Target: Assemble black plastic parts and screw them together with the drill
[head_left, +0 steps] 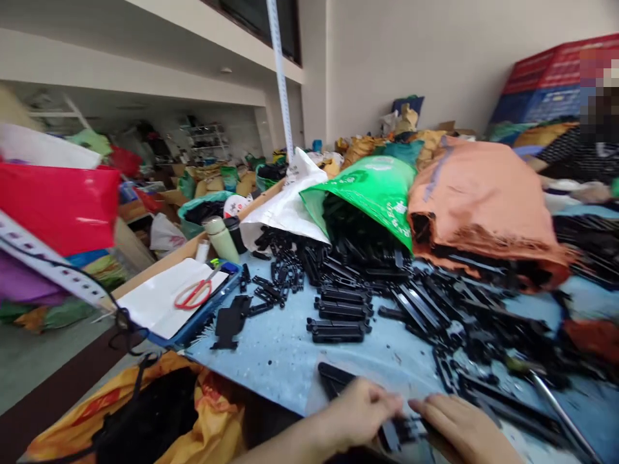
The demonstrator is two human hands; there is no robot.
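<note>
Near the table's front edge, my left hand (365, 409) pinches a black plastic part (399, 433), its fingers closed. From the other side my right hand (459, 422) grips the same part, fingers together and a little blurred. What lies under my palms is hidden. Just behind my left hand a long black plastic piece (336, 377) rests on the blue tabletop (275, 361). Beyond it sits a neat stack of black hinged-looking bars (340, 319). Loose black strips (425, 306) are heaped farther right.
Black parts spill from a white sack (290, 206), a green sack (367, 187) and an orange sack (488, 200). Red scissors (196, 293) lie on white paper in a blue tray (227, 293), near a bottle (221, 238). A yellow bag (217, 412) stands below left; a metal rod (563, 412) lies right.
</note>
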